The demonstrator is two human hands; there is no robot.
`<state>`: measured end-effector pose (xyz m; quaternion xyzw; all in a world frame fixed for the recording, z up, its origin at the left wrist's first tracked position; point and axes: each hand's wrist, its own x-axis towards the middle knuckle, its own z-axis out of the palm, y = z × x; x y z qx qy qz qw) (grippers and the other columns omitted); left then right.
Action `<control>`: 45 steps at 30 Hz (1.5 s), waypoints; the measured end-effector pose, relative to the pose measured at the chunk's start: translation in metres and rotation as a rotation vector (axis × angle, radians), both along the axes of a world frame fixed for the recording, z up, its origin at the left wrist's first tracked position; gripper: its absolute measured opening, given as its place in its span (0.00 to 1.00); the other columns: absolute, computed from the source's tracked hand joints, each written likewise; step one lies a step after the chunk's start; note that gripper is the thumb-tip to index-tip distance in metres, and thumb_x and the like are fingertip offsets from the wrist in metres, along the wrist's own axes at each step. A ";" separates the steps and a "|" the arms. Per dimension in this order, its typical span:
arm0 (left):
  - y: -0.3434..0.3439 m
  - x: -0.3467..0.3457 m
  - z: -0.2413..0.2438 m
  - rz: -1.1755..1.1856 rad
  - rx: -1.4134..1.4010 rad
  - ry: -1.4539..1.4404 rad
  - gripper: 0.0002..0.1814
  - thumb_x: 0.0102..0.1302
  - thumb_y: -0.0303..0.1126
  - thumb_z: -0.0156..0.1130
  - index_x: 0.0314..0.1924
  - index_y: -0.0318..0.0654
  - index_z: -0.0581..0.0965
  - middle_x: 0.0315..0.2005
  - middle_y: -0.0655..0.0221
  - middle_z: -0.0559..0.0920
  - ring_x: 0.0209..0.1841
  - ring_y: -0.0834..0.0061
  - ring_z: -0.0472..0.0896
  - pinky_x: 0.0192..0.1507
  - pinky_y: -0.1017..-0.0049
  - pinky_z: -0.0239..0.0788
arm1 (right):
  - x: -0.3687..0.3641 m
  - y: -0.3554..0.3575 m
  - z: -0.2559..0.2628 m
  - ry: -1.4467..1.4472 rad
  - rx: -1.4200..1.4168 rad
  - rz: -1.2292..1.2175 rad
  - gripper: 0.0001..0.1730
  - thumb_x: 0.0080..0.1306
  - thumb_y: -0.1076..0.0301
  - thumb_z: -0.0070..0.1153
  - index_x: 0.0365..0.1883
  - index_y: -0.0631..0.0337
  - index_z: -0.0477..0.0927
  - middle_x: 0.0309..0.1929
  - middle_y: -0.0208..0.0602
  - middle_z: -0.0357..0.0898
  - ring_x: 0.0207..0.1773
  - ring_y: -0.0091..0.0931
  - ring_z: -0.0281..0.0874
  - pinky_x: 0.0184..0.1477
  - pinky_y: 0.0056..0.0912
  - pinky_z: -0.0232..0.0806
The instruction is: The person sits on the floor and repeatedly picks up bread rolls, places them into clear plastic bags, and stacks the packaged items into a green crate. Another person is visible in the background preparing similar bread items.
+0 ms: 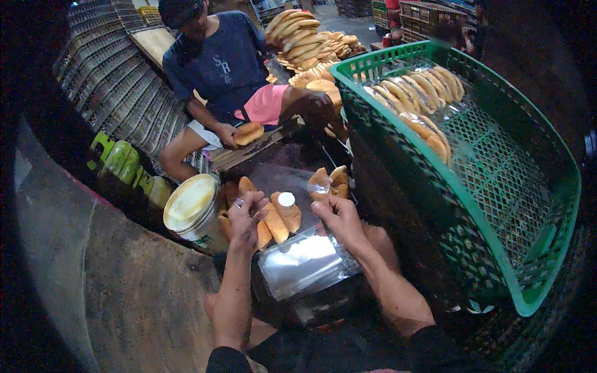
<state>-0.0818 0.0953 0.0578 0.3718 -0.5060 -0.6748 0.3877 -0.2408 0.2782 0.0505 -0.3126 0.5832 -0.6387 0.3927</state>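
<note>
A clear plastic bag point(319, 187) is stretched between my two hands over the bread. My left hand point(246, 215) pinches its left side, near the bucket. On the other side, my right hand point(343, 218) grips it between thumb and fingers. A white round spot point(286, 199), perhaps a sticker, shows between the hands. Several elongated bread rolls point(275, 223) lie below and beyond the left hand, partly seen through the film. More rolls point(340, 181) sit just past my right hand. Nearer to me lies a stack of shiny clear plastic bags point(305, 263).
A white bucket point(191, 203) stands at the left. A green plastic crate point(485, 200) with bagged rolls point(419, 91) rises at the right. Opposite, a person point(224, 70) holds a roll point(249, 134). Piled bread point(298, 39), stacked trays point(116, 79) and green gas cylinders point(122, 161) are farther off.
</note>
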 end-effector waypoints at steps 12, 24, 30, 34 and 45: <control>-0.044 0.031 0.022 0.092 -1.396 -0.619 0.13 0.66 0.40 0.58 0.33 0.36 0.77 0.26 0.66 0.80 0.32 0.58 0.75 0.43 0.63 0.67 | 0.024 -0.109 0.009 0.808 -0.232 0.140 0.08 0.65 0.69 0.54 0.33 0.65 0.73 0.25 0.39 0.80 0.33 0.34 0.81 0.41 0.35 0.71; -0.037 0.086 -0.076 0.100 -0.769 -0.712 0.28 0.64 0.47 0.59 0.54 0.30 0.67 0.50 0.51 0.73 0.55 0.58 0.70 0.57 0.57 0.61 | 0.074 -0.129 0.000 0.709 -0.178 0.332 0.30 0.62 0.52 0.61 0.52 0.68 0.68 0.44 0.48 0.78 0.48 0.35 0.77 0.49 0.36 0.69; 0.056 0.095 -0.165 0.111 -0.622 -1.356 0.49 0.61 0.60 0.53 0.70 0.31 0.51 0.71 0.48 0.40 0.72 0.46 0.45 0.70 0.54 0.38 | 0.040 -0.097 -0.009 0.555 -0.007 0.313 0.20 0.65 0.61 0.58 0.49 0.65 0.73 0.43 0.38 0.78 0.47 0.26 0.76 0.51 0.29 0.68; 0.078 0.110 -0.190 0.061 -0.619 -1.012 0.45 0.63 0.60 0.51 0.71 0.40 0.53 0.72 0.51 0.41 0.73 0.49 0.42 0.71 0.56 0.37 | 0.007 -0.084 -0.015 0.435 0.005 0.227 0.15 0.66 0.64 0.56 0.48 0.62 0.74 0.42 0.32 0.77 0.44 0.23 0.76 0.46 0.26 0.68; 0.056 0.111 -0.106 0.250 -1.042 -1.014 0.23 0.66 0.39 0.55 0.62 0.49 0.71 0.57 0.55 0.71 0.59 0.54 0.69 0.57 0.57 0.63 | -0.031 -0.104 -0.002 0.603 0.013 0.390 0.21 0.64 0.55 0.58 0.45 0.64 0.74 0.42 0.37 0.78 0.47 0.28 0.74 0.51 0.31 0.65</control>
